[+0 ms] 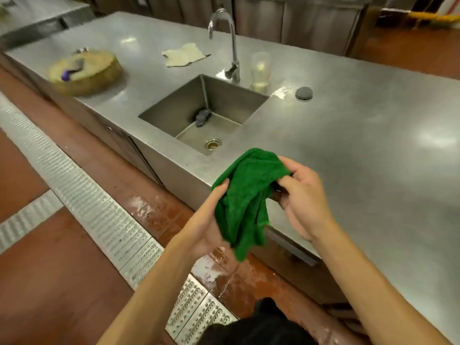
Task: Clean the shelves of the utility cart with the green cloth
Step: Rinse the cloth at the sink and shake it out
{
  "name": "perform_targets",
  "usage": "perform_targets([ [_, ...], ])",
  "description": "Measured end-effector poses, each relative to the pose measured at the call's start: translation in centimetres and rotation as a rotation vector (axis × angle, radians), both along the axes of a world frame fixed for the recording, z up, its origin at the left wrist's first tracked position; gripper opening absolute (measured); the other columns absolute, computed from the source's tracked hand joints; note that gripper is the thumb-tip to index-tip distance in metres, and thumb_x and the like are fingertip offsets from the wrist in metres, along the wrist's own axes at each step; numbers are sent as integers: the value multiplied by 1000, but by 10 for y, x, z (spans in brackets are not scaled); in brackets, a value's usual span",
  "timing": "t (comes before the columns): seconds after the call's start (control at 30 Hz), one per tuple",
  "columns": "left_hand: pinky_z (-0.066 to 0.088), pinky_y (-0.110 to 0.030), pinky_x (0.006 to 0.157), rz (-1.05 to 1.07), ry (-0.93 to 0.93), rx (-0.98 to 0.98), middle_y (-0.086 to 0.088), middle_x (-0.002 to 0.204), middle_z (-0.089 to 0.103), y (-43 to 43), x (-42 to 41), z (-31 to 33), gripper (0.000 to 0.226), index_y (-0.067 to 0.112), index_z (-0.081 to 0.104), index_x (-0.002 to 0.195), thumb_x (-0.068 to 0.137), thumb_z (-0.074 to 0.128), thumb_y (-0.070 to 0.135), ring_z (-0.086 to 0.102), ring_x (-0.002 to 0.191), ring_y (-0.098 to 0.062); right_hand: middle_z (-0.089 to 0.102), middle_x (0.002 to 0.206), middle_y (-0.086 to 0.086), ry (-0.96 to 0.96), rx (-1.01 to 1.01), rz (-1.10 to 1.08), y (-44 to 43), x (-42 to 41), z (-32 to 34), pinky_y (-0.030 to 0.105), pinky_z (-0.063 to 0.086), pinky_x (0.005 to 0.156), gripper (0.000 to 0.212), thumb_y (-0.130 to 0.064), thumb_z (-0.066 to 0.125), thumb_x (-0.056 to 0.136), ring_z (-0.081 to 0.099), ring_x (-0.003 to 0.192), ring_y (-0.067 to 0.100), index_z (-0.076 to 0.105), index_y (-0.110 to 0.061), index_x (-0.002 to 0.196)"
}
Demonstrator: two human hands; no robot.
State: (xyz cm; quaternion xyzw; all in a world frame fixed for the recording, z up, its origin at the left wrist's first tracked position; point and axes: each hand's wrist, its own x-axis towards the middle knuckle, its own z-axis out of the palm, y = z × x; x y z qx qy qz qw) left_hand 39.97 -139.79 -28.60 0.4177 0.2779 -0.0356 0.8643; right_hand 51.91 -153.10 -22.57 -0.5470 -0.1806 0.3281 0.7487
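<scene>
Holding cloth [246, 195] in both grips over the near edge of the surface [373, 145], just near of the sink [224, 100]. Left grip [209, 220] curled round its left side, right grip [303, 195] pinching its far top. Hanging lengthwise, loose end pointing down.

Sink [231, 100] set into counter [348, 145], middle. Faucet [232, 46] at sink's far rim; container [260, 68] just right of it, plug [304, 93] further right. Rag [184, 55] left of faucet; chopping block [84, 72] far left on counter. Scrubber [202, 117] in sink, drain [213, 143] nearer. Floor grate [82, 195] left of counter. Cloth [246, 192] between left hand [206, 225] and right hand [303, 197], over counter's near edge.
</scene>
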Motion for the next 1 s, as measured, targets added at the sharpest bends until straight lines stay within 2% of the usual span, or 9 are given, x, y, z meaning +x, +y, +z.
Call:
perform_targets([
  [0.17,32,-46,117,226,-154,-303,-11,150,48,50,29,8,80,18,52,144,81,66,67,45,137,-30,70,114,14,248,136,183,87,32,12,30,59,77,43,10,35,96,69,95,20,59,-7,128],
  [0.3,31,-49,118,424,-313,-373,-17,147,50,102,55,12,74,13,54,142,88,59,62,49,135,-34,73,107,0,-110,-83,160,157,61,8,31,55,83,51,9,37,88,68,97,13,69,-21,114],
  [0.43,48,-51,104,455,-310,-290,-24,136,59,182,87,20,84,4,65,129,89,44,74,60,122,-39,70,106,-2,-343,-265,94,219,89,-7,22,50,72,46,-4,42,79,64,90,3,70,-28,106],
  [0.57,56,-45,91,522,-156,-133,-22,120,68,265,136,25,65,3,67,117,97,44,61,69,105,-33,63,123,-6,-132,-193,139,284,94,-20,30,52,88,51,-45,57,73,62,107,4,62,-38,122],
  [0.63,56,-46,91,543,-74,-43,-20,124,67,293,159,33,62,6,66,122,90,58,58,69,107,-32,62,122,-15,-44,-152,-4,326,89,-18,34,51,96,65,-62,62,71,61,110,1,51,-43,133],
  [0.7,60,-37,76,595,34,100,-13,108,74,317,179,42,51,9,69,114,84,69,50,75,93,-25,59,124,-17,-32,-115,-220,373,86,-10,28,52,93,65,-62,64,75,60,109,-1,47,-43,135],
  [0.77,58,-28,64,585,46,248,-4,87,76,339,198,53,35,9,71,100,87,70,42,74,80,-18,60,124,-13,-107,-90,-388,417,91,-2,27,54,91,53,-60,65,79,61,108,1,55,-41,127],
  [0.83,55,-27,64,563,57,345,1,78,73,363,217,66,34,12,70,87,87,70,46,72,79,-16,66,110,-3,-201,-114,-514,455,105,9,38,57,86,34,-61,66,78,66,97,9,66,-36,101],
  [1.0,61,-38,73,543,23,390,1,68,72,426,260,87,28,15,70,72,80,74,41,73,74,-21,61,62,-1,-186,-87,-616,517,162,30,46,58,70,34,-43,70,83,63,66,22,58,-18,63],
])
